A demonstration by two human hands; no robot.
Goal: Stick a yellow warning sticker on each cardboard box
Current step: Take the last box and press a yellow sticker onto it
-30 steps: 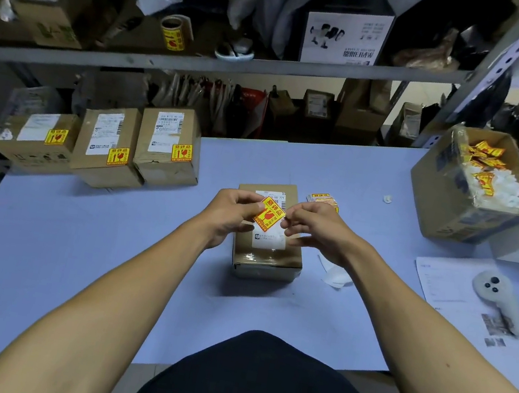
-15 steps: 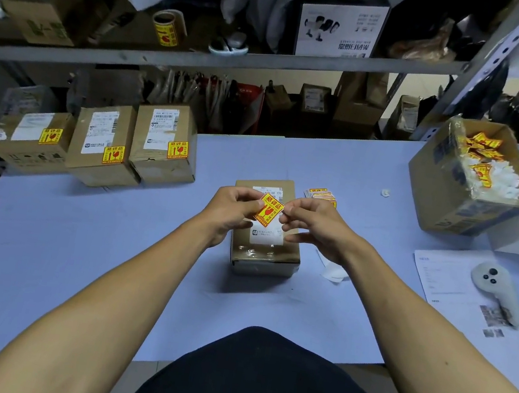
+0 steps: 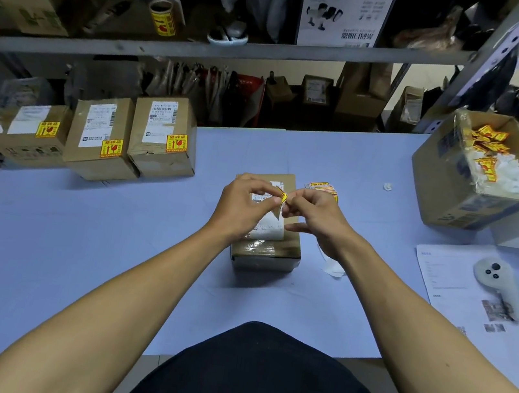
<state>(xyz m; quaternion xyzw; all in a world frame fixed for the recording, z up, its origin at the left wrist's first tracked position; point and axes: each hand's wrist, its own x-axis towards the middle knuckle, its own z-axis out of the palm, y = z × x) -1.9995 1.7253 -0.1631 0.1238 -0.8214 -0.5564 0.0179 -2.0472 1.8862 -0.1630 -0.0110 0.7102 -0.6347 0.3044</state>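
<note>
Pinching the yellow sticker between our left hand and right hand above the cardboard box, we risk it curling and sticking to itself

Left hand and right hand meet above a small cardboard box at mid-table, both pinching one yellow sticker; white backing strip curls below it. Box top carries a white label. Small stack of stickers lies just behind the right hand. Three boxes at far left, each with a yellow sticker. Open carton at far right holds loose stickers and white scraps. Controller rests on a printed sheet.
</note>
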